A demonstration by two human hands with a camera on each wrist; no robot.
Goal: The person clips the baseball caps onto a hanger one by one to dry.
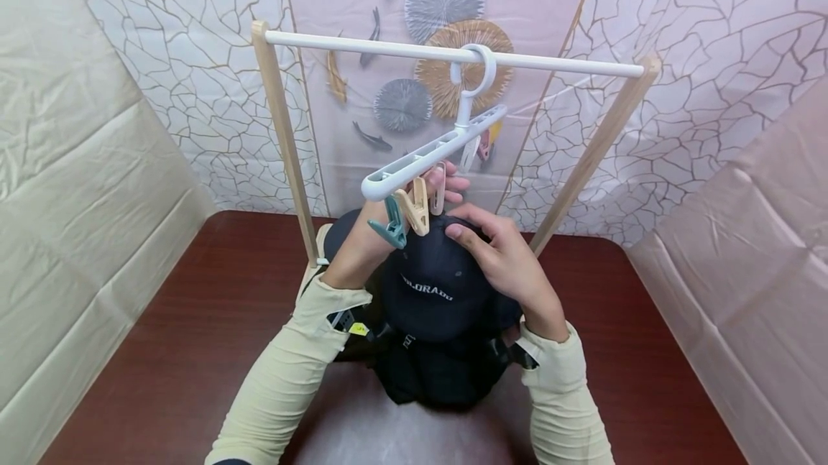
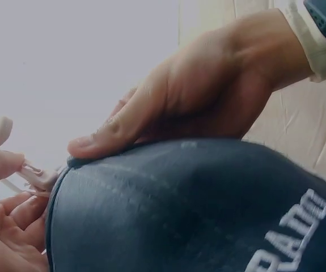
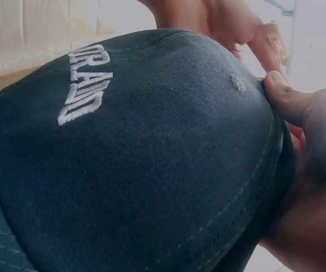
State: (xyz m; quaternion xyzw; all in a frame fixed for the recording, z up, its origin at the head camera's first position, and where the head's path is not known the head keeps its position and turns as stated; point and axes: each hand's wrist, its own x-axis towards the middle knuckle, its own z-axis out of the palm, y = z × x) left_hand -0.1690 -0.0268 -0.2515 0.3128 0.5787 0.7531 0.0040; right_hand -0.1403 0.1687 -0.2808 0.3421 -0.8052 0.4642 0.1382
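A dark navy cap [image 1: 430, 271] with pale lettering hangs brim-down under a white hanger [image 1: 433, 152]. My right hand [image 1: 511, 256] pinches the fold at the cap's top, its thumb [image 2: 97, 146] lying on the near side. Behind the hanger's near end, my left hand [image 1: 365, 248] holds a pale pink clothespin [image 1: 438, 192] between thumb and fingers. In the left wrist view that clothespin's tip meets the cap's folded top edge. Beige [image 1: 415, 206] and teal [image 1: 391, 224] clips dangle beside it, in front of the left hand.
A white rail [image 1: 362, 44] on wooden posts [image 1: 284, 141] carries the hanger by its hook. More clips [image 1: 485, 145] hang at the hanger's far end. Black fabric [image 1: 446, 379] lies below the cap on the reddish-brown table [image 1: 207, 307]. Patterned cloth walls [image 1: 194, 77] stand around it.
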